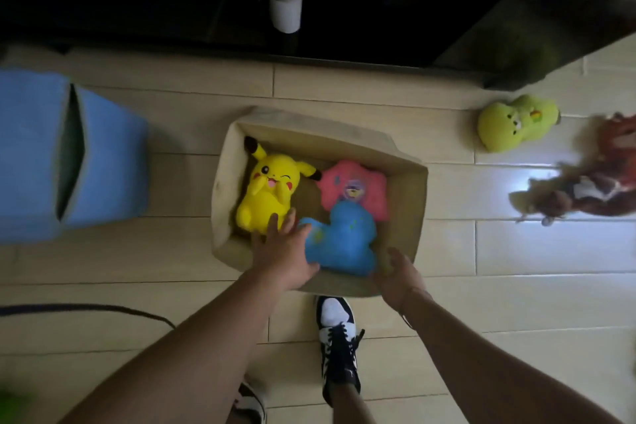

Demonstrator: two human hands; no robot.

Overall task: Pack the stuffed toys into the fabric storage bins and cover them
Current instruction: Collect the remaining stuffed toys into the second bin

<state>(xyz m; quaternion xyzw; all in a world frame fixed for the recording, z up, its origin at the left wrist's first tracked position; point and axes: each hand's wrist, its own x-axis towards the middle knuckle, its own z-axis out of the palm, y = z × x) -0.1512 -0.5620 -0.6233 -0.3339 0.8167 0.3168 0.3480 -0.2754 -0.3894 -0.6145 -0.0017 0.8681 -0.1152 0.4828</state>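
An open beige fabric bin (406,196) stands on the floor in the middle of the view. Inside lie a yellow stuffed toy (266,189) at the left, a pink stuffed toy (351,184) at the back right and a blue stuffed toy (340,241) at the front. My left hand (284,253) reaches over the bin's near wall, its straight fingers against the blue toy's left side and close to the yellow one. My right hand (401,277) is at the near right corner, beside the blue toy; its fingertips are hidden behind the toy and the rim.
A blue fabric bin (103,162) with its flaps nearly closed stands at the left. A green stuffed toy (512,126) and a blurred brown stuffed toy (592,182) lie on the floor at the right. Dark furniture runs along the back. My sneakers are just behind the beige bin.
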